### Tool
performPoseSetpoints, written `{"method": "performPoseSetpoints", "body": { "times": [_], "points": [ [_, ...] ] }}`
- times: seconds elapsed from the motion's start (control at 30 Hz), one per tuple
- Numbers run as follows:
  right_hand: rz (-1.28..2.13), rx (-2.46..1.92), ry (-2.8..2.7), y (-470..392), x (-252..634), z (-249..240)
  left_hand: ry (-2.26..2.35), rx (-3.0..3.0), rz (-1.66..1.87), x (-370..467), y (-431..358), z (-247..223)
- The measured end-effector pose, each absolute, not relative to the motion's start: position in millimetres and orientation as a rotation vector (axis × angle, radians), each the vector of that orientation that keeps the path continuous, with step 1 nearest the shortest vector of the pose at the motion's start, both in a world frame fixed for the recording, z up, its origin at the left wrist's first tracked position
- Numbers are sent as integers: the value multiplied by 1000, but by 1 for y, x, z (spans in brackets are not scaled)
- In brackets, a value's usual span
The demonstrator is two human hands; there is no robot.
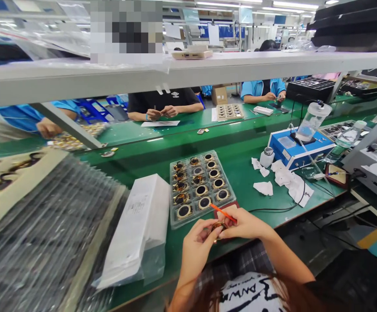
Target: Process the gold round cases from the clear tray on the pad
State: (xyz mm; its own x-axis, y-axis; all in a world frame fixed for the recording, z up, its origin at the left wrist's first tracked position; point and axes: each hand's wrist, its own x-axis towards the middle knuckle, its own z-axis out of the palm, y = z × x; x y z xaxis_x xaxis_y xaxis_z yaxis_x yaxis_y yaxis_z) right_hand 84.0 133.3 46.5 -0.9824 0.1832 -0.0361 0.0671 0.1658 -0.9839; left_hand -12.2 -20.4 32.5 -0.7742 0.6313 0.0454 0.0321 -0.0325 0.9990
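Close to the bench's front edge, my left hand (197, 242) is closed around a small gold-rimmed watch case (220, 226). My right hand (247, 224) grips a thin orange stick (221, 212), which points up and left toward the tray, while its fingertips also meet the watch case. Part of the case is hidden by my fingers. Just beyond my hands lies a clear plastic tray (191, 219) with several round gold pieces in its pockets, many showing black discs. A dark red block (216, 213) with a pale top sits partly behind my right hand.
A long white box (132, 225) in plastic and a tall stack of clear trays (45, 234) stand left. Rightward are crumpled tissues (292, 184), a small bottle (267, 157), a blue machine (292, 149) and a black cable (277, 211). Co-workers sit beyond the overhead shelf (110, 82).
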Motion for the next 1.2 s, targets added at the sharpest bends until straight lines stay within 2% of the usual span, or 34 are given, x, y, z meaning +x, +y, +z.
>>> {"method": "performPoseSetpoints", "body": {
  "times": [0.17, 0.23, 0.37, 0.47, 0.6, 0.67, 0.73, 0.83, 1.2],
  "points": [
    [604, -865, -2605, 170, 96, 30, 1642, 263, 2028, -17, -15, 37],
    [440, -1047, -2575, 178, 101, 18, 1531, 171, 2068, -16, -13, 40],
    [353, -1129, -2475, 171, 107, 13, 1399, 162, 2065, -13, -8, 46],
    [632, -742, -2356, 156, 108, 29, 1347, 177, 2050, -10, -6, 52],
    [1632, 3, -2124, 137, 98, 41, 1310, 234, 2039, -3, -6, 55],
    [2016, 91, -1957, 131, 91, 36, 1299, 254, 2047, 1, -7, 54],
    [2252, 67, -1825, 127, 85, 28, 1292, 258, 2069, 4, -7, 51],
    [2376, 27, -1706, 123, 81, 16, 1285, 271, 2093, 6, -7, 45],
    [2312, -143, -1659, 114, 70, 0, 1168, 358, 2087, 0, -16, 32]
  ]
}}
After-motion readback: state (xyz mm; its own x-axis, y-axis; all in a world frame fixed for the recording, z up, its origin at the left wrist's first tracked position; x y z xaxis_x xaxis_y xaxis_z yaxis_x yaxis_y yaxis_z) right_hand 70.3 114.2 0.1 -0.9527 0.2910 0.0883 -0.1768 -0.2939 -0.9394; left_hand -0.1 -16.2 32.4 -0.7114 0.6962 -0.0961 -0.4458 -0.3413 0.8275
